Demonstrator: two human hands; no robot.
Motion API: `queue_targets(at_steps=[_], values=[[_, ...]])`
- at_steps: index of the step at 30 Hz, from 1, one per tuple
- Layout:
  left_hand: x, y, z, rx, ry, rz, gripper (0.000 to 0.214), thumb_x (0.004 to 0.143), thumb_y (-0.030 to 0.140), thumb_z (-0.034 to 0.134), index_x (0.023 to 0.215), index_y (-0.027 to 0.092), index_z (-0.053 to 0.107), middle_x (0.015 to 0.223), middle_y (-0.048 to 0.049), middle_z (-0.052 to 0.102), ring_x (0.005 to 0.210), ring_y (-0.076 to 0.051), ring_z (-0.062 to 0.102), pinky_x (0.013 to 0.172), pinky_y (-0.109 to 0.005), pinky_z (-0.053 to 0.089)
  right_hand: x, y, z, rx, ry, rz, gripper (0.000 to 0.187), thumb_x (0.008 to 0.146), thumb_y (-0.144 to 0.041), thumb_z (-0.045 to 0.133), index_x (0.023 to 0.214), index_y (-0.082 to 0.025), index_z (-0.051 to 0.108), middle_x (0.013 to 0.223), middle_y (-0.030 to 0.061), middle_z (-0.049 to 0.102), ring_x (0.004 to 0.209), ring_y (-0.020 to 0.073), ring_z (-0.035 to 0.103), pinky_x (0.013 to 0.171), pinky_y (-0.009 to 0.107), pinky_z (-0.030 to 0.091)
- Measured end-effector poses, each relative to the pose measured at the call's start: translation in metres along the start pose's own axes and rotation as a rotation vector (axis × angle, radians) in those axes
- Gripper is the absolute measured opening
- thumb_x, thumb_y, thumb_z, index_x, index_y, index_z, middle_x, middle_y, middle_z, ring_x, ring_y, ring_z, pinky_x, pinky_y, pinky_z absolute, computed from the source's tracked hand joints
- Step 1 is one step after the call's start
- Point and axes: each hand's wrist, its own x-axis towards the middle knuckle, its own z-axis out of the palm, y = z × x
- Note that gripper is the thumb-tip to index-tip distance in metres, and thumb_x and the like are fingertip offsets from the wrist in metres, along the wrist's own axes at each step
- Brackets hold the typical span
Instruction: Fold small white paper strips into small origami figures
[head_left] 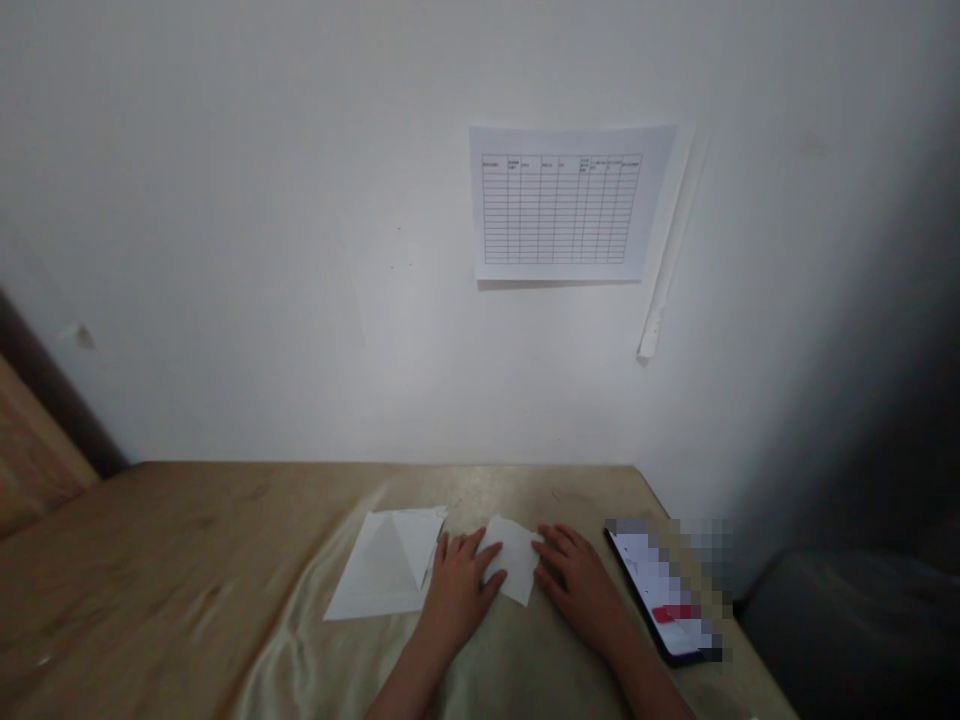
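Observation:
A small folded piece of white paper [512,562] lies on the cloth-covered table between my two hands. My left hand [463,578] rests at its left side, fingers spread, with the thumb and index fingertips touching the paper's edge. At the paper's right edge is my right hand [571,572], its fingers stretched out and slightly apart, the tips at the border. Left of my left hand lie larger white paper sheets [379,570], with a triangular fold or overlap showing; their right side is partly hidden by that hand.
A phone [660,595] with a lit, partly blurred screen lies on the right of the table [187,580]. The cloth has wrinkles left of centre. Behind stands a white wall with a printed table sheet [562,205]. A dark rounded object [847,630] is beyond the right edge.

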Motion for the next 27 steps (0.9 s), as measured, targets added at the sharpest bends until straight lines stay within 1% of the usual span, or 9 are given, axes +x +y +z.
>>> queue_targets(at_steps=[3,6,8,10,11,14,16,20,27], values=[[-0.004,0.004,0.003,-0.043,0.078,0.038,0.031,0.091,0.035,0.064,0.119,0.028,0.074,0.126,-0.0106,0.068,0.119,-0.031,0.059,0.115,-0.061,0.033,0.001,0.002,0.002,0.008,0.012,0.003,0.053,0.094,-0.047,0.053,0.144,-0.028,0.055,0.156,0.0013,0.048,0.147,0.0284,0.035,0.124,0.047,0.024],[-0.005,0.005,0.004,-0.106,0.115,0.049,0.024,0.091,0.031,0.063,0.110,0.026,0.078,0.107,-0.0096,0.069,0.107,-0.028,0.062,0.108,-0.055,0.042,0.002,0.004,0.003,0.029,0.028,0.002,0.058,0.091,-0.045,0.058,0.146,-0.028,0.052,0.156,0.0000,0.046,0.148,0.0293,0.034,0.124,0.047,0.024],[-0.005,0.005,0.003,-0.139,0.115,0.048,0.023,0.088,0.029,0.065,0.107,0.025,0.078,0.104,-0.0099,0.068,0.105,-0.028,0.062,0.102,-0.051,0.047,0.002,0.006,0.003,0.046,0.043,0.004,0.058,0.090,-0.043,0.060,0.145,-0.029,0.053,0.157,-0.0001,0.045,0.148,0.0288,0.035,0.124,0.046,0.025],[-0.004,0.004,0.002,-0.165,0.106,0.042,0.024,0.084,0.025,0.069,0.107,0.023,0.078,0.113,-0.0112,0.068,0.113,-0.029,0.060,0.103,-0.050,0.047,0.003,0.009,0.003,0.054,0.043,-0.007,0.053,0.092,-0.039,0.056,0.144,-0.029,0.054,0.157,-0.0006,0.046,0.147,0.0264,0.035,0.124,0.046,0.025],[-0.005,0.004,0.002,-0.177,0.091,0.055,0.026,0.083,0.023,0.070,0.107,0.023,0.077,0.122,-0.0120,0.066,0.119,-0.030,0.058,0.107,-0.051,0.045,0.003,0.010,0.003,0.056,0.044,-0.018,0.050,0.093,-0.037,0.054,0.143,-0.030,0.055,0.157,-0.0011,0.046,0.148,0.0251,0.035,0.124,0.046,0.024],[-0.006,0.004,0.001,-0.206,0.017,0.071,0.033,0.083,0.020,0.070,0.115,0.026,0.073,0.140,-0.0103,0.061,0.132,-0.030,0.052,0.117,-0.060,0.032,0.003,0.011,0.002,0.062,0.029,-0.048,0.042,0.096,-0.034,0.050,0.137,-0.033,0.061,0.155,-0.0022,0.049,0.147,0.0232,0.035,0.123,0.046,0.025],[-0.006,0.005,0.002,-0.211,-0.034,0.064,0.036,0.085,0.022,0.068,0.120,0.028,0.071,0.142,-0.0091,0.061,0.136,-0.030,0.050,0.120,-0.064,0.025,0.002,0.011,0.002,0.072,0.019,-0.060,0.040,0.097,-0.031,0.048,0.133,-0.033,0.064,0.151,-0.0015,0.053,0.146,0.0224,0.038,0.123,0.047,0.026],[-0.005,0.005,0.001,-0.197,-0.083,0.068,0.038,0.086,0.029,0.070,0.124,0.028,0.069,0.145,-0.0097,0.060,0.142,-0.032,0.045,0.121,-0.066,0.022,0.001,0.010,0.001,0.087,0.034,-0.063,0.039,0.098,-0.027,0.045,0.131,-0.031,0.066,0.148,-0.0001,0.057,0.143,0.0210,0.041,0.122,0.046,0.026],[-0.007,0.006,-0.004,-0.160,-0.141,0.103,0.064,0.076,0.046,0.081,0.135,0.029,0.063,0.153,-0.0105,0.051,0.147,-0.036,0.037,0.122,-0.067,0.017,0.000,0.011,0.002,0.091,0.054,-0.053,0.040,0.094,-0.027,0.049,0.130,-0.029,0.066,0.148,0.0019,0.057,0.142,0.0224,0.042,0.122,0.047,0.028]])
